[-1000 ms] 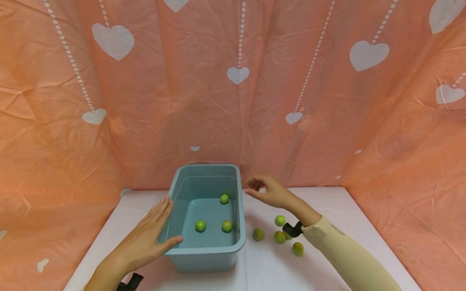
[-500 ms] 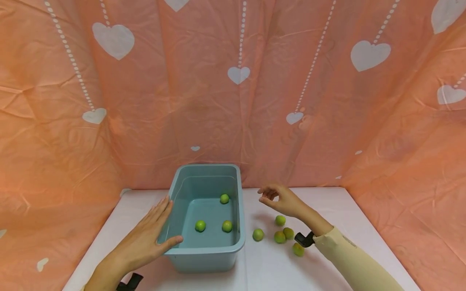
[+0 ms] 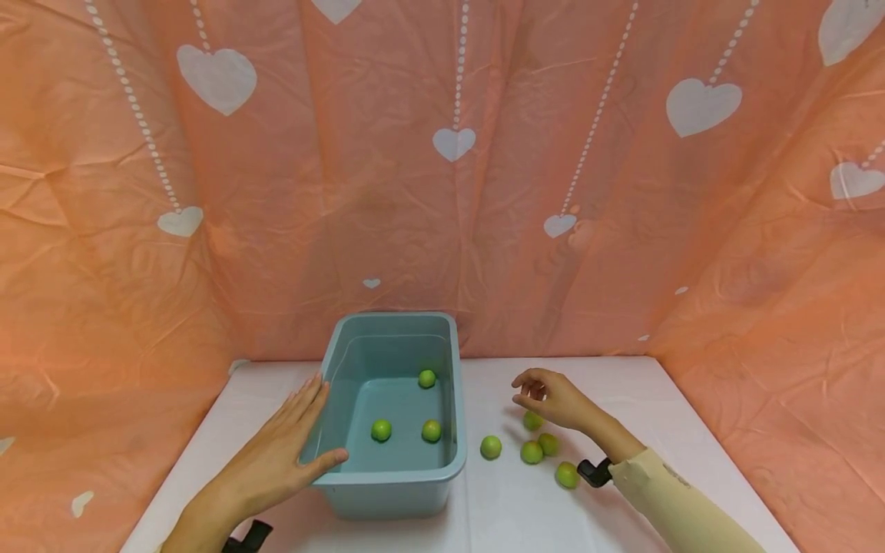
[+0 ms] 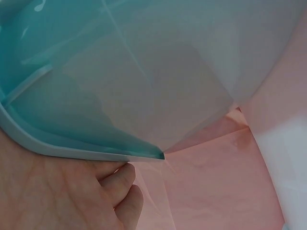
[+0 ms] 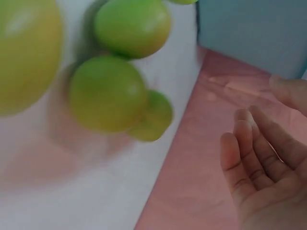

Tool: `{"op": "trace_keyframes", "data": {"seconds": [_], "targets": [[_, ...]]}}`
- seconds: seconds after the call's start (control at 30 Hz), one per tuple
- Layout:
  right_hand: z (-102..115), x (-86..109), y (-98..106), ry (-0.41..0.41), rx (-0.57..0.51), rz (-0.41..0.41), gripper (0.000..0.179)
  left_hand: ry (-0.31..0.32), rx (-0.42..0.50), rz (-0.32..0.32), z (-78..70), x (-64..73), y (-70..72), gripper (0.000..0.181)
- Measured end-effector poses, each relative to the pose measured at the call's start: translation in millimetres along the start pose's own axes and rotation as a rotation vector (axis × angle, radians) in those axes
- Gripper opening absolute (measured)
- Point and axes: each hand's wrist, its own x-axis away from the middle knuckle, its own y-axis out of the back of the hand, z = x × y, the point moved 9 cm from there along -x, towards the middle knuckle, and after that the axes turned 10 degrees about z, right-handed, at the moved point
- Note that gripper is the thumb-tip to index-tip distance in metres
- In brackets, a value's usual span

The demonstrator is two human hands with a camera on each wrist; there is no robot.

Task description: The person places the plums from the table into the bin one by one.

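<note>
From my station I have the left grip (image 3: 276,445) against the left side of the blue-grey bin (image 3: 387,477), fingers straight and thumb reaching over the bin's near left corner. The right grip (image 3: 556,399) hangs in the air to the right of the bin, fingers loosely bent, with nothing in it. Five green fruits (image 3: 491,447), some tinged orange, lie on the white surface (image 3: 498,507) to the bin's right; in my head view the right grip partly covers the farthest one. Three more sit inside the bin: far right, near left and near right. An orange curtain (image 3: 387,192) printed with white hearts rises behind the bin.
</note>
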Motion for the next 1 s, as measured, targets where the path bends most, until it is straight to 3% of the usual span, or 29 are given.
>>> {"op": "trace_keyframes", "data": {"seconds": [0.17,0.43,0.67,1.0], "targets": [[-14,7.9,-3,-0.009,0.026,-0.004,0.019,-0.008,-0.013,-0.003,-1.1,0.5,0.6,0.103],[-35,17.4,-10,-0.089,0.046,0.041,0.023,-0.003,-0.019,-0.006,-0.2,0.3,1.0,0.103],[-42,26.4,-16,-0.118,-0.002,0.075,0.023,0.006,-0.016,-0.005,0.8,0.9,0.2,0.104],[-50,31.9,-22,-0.139,0.013,0.101,0.025,-0.006,-0.019,-0.006,0.3,0.3,1.1,0.103]]}}
